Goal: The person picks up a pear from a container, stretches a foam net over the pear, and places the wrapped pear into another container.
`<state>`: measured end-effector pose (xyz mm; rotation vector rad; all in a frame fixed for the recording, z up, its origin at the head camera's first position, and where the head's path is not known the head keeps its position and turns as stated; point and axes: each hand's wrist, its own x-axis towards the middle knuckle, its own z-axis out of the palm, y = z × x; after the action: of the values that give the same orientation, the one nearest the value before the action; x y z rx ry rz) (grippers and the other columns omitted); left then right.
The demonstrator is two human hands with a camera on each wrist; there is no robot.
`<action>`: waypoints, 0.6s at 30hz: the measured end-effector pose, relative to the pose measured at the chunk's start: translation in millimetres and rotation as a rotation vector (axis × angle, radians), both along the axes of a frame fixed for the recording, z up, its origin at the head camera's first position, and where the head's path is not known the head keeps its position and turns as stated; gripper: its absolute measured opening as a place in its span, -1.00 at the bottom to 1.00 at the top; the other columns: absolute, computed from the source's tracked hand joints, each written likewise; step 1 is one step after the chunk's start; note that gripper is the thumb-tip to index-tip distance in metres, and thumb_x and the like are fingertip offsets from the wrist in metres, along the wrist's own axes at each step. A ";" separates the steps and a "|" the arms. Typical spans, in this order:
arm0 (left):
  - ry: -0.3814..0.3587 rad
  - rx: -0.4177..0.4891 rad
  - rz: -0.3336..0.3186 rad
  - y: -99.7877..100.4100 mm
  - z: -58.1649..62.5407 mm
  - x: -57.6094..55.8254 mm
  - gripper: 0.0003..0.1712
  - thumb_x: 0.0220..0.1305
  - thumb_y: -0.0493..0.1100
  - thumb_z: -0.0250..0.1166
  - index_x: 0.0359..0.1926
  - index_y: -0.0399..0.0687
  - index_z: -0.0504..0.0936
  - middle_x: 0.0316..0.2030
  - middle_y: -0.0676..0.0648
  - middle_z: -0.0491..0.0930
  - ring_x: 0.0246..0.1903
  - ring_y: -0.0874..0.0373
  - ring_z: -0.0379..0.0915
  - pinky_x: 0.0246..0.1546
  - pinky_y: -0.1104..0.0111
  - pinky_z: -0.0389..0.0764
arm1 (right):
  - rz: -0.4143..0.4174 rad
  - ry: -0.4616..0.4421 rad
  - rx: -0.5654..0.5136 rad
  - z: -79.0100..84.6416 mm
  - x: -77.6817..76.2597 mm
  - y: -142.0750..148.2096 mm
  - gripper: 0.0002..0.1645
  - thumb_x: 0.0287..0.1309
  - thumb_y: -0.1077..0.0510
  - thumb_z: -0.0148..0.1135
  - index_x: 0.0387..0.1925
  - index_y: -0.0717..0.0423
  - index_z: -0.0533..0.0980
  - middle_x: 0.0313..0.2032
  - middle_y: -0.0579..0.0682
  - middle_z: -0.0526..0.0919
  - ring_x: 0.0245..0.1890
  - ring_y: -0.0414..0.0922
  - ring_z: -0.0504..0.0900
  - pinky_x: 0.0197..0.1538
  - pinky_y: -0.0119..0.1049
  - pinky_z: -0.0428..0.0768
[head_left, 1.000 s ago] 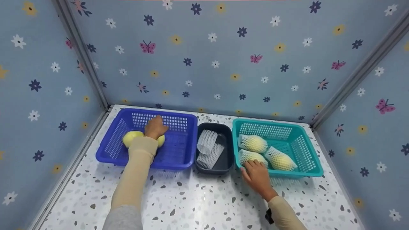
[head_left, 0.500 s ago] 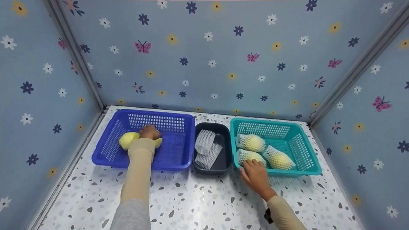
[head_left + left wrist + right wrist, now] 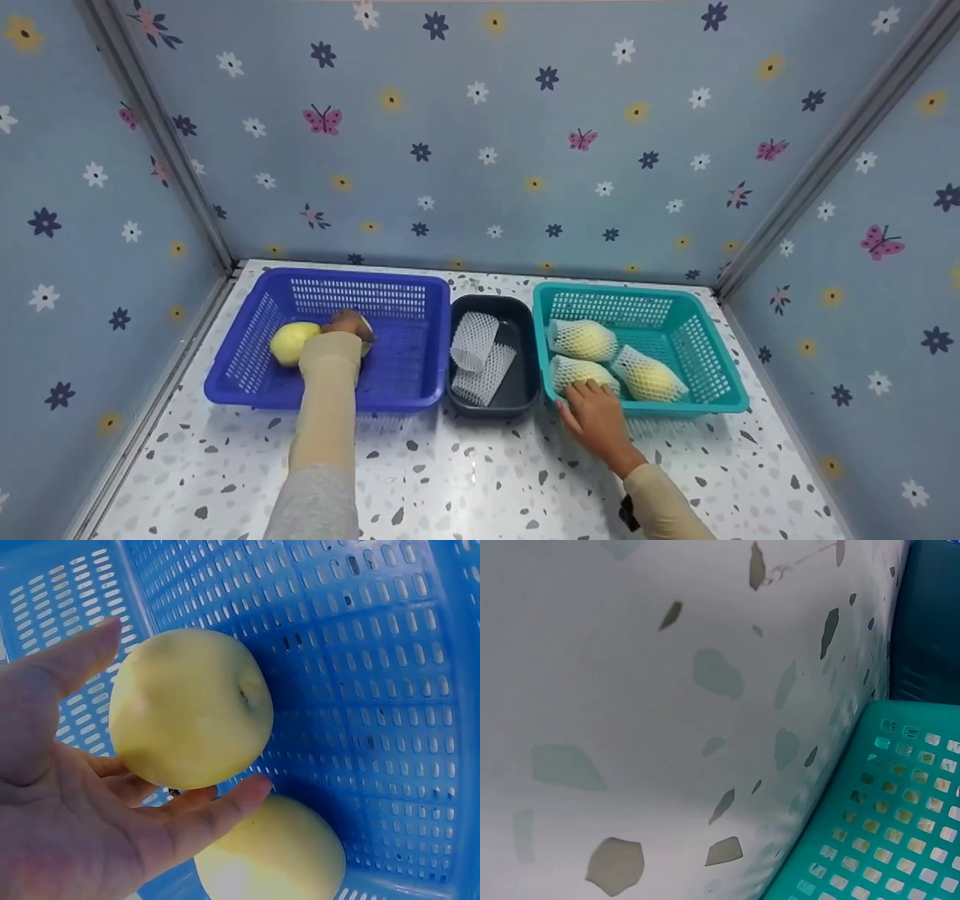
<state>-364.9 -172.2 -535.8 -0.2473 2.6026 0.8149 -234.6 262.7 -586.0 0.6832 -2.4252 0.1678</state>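
The left hand is held wide about a yellow fruit, the thumb spread to one side and the fingers stretched along the other; no firm hold is seen. The fruit is in the blue basket, with a second fruit just beside it, partly overlapped by a fingertip; whether that one is touched cannot be told. For a sound hold, the thumb would best be brought against the skin and the fingers drawn round the broadest part, the outer fingertip being kept off the second fruit so that it is not nudged. Even, gentle pressure is advised, since the skin may bruise.

The right hand is rested at the near rim of the teal basket, its fingertips by the nearest netted fruit; whether anything is gripped there cannot be told. Two other netted fruits are set in the same basket. Between the baskets a dark tray is placed, with two nets laid in it. All is carried by a speckled counter, backed by a flowered wall
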 end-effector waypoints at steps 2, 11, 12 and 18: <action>-0.100 -0.043 -0.009 -11.2 -37.0 -33.0 0.09 -0.14 0.03 0.36 0.22 -0.52 -0.02 0.19 -0.52 -0.08 0.11 -0.48 -0.11 0.01 -0.19 0.11 | 0.006 0.000 0.000 -0.9 1.4 -1.2 -0.69 0.14 -0.08 -0.05 -0.41 0.03 0.49 -0.45 -0.05 0.50 -0.44 -0.06 0.42 -0.38 -0.12 0.34; -0.146 -0.138 -0.053 -39.6 -112.3 -84.8 0.15 -0.08 0.04 0.35 0.27 -0.44 -0.18 0.22 -0.52 -0.39 0.18 -0.40 -0.19 0.05 -0.17 0.05 | -0.006 -0.025 0.010 0.7 4.1 -5.6 -0.66 0.14 -0.10 -0.06 -0.37 0.04 0.50 -0.40 -0.05 0.53 -0.39 -0.06 0.43 -0.33 -0.10 0.36; -0.134 -0.158 -0.061 -38.2 -108.5 -82.1 0.13 -0.09 0.06 0.35 0.27 -0.42 -0.11 0.23 -0.52 -0.34 0.18 -0.38 -0.16 0.05 -0.18 0.04 | -0.005 -0.024 0.010 1.1 3.8 -6.0 -0.66 0.14 -0.10 -0.06 -0.36 0.05 0.50 -0.40 -0.05 0.53 -0.38 -0.06 0.44 -0.32 -0.10 0.36; -0.076 -0.149 -0.070 -25.7 -66.2 -61.7 0.07 -0.10 0.09 0.35 0.23 -0.46 0.00 0.19 -0.55 -0.21 0.13 -0.44 -0.11 0.05 -0.21 0.00 | -0.006 -0.027 0.008 0.8 3.6 -6.0 -0.66 0.14 -0.09 -0.06 -0.38 0.04 0.50 -0.42 -0.05 0.53 -0.39 -0.06 0.43 -0.34 -0.13 0.35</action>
<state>-426.6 -198.0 -602.0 -0.2227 2.5874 0.5778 -231.0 256.7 -585.2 0.6809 -2.4548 0.1659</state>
